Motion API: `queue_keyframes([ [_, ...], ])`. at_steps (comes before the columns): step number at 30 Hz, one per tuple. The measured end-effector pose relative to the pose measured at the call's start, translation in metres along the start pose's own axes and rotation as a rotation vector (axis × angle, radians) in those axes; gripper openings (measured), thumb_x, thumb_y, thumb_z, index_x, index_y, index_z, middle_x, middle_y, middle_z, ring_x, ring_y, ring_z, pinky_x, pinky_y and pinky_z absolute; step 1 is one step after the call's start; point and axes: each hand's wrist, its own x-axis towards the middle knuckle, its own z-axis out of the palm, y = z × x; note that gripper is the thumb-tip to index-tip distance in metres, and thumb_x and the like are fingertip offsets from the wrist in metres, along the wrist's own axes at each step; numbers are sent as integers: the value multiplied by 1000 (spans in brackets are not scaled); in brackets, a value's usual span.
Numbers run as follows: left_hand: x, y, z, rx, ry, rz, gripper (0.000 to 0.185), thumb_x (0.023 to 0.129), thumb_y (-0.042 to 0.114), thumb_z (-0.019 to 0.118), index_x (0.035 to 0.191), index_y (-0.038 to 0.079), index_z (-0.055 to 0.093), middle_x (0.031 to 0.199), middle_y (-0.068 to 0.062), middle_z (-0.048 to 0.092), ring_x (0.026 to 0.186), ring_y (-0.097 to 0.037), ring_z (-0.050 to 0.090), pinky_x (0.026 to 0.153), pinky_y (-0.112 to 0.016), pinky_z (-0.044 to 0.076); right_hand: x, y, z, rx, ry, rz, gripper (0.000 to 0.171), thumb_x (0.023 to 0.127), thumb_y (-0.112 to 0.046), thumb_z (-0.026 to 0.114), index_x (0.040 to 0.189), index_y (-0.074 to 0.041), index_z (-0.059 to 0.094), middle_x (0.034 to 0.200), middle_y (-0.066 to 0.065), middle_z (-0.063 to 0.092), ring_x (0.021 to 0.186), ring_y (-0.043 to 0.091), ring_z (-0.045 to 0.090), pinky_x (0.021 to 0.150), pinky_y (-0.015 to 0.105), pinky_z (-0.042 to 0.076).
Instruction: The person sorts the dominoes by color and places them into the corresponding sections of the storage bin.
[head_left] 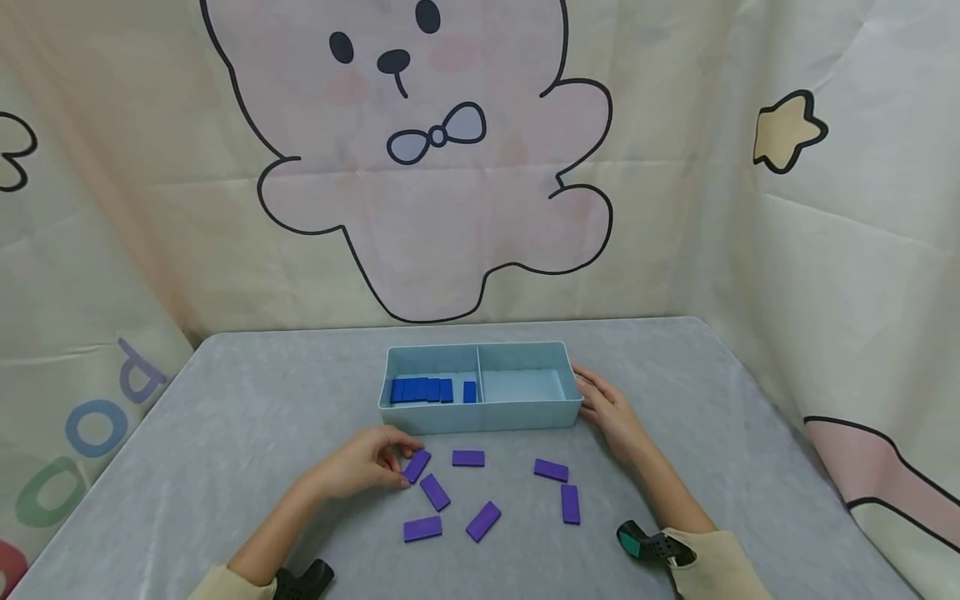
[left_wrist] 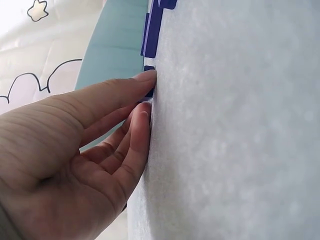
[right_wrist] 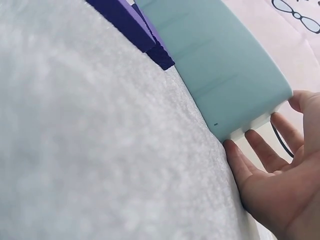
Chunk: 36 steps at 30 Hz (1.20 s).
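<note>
My left hand (head_left: 367,462) is in front of the box, its thumb and fingertips around the ends of a small purple block (head_left: 417,467) lying on the table. In the left wrist view the thumb and fingers partly hide that block (left_wrist: 150,82). My right hand (head_left: 611,412) touches the right end of a pale blue two-compartment box (head_left: 480,418). The right wrist view has those fingers spread against the end wall, with the thumb at the upper edge. Blue blocks (head_left: 412,390) lie in the box's left compartment, one of them apart near the divider.
More purple blocks (head_left: 483,522) lie scattered in front of the box, two of them, including an upright-pointing one (head_left: 570,504), farther right. A grey cloth covers the table (head_left: 262,400). A printed curtain (head_left: 660,250) hangs behind and at both sides.
</note>
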Motion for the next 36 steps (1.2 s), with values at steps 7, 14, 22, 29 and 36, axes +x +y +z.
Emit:
queue_keyframes([
  [7,0,1,1,23,21,14,44,84,3,88,122,-9,70,102,-7,66,76,-5,64,68,-21,57,0,-2,0,24,3,9,54,116,-25,41,163,0,34,168,23,35,122,16,63,94,17,53],
  [14,-1,2,2,11,35,24,43,85,5,88,121,-8,70,102,-8,67,74,-5,64,66,-21,56,-1,-2,0,25,3,16,54,116,-25,41,163,0,34,168,23,35,130,23,60,94,17,52],
  [22,-2,5,2,-26,34,15,43,85,6,87,122,-6,69,102,-7,70,77,-9,65,69,-22,57,-3,-1,-1,25,-8,-10,55,116,-27,42,163,0,34,168,23,35,124,15,62,95,17,52],
  [29,-2,8,1,-110,59,-19,45,86,-2,84,126,-10,64,98,-9,73,85,-18,69,72,-24,59,-2,3,-1,22,-11,-38,55,115,-27,44,162,1,36,167,24,35,118,8,64,94,16,53],
  [36,-2,8,1,-128,99,-21,46,87,1,84,126,-10,63,92,-8,74,82,-17,71,71,-25,59,-2,3,-1,22,-7,-41,57,115,-28,44,162,1,35,167,25,36,118,10,64,94,17,54],
])
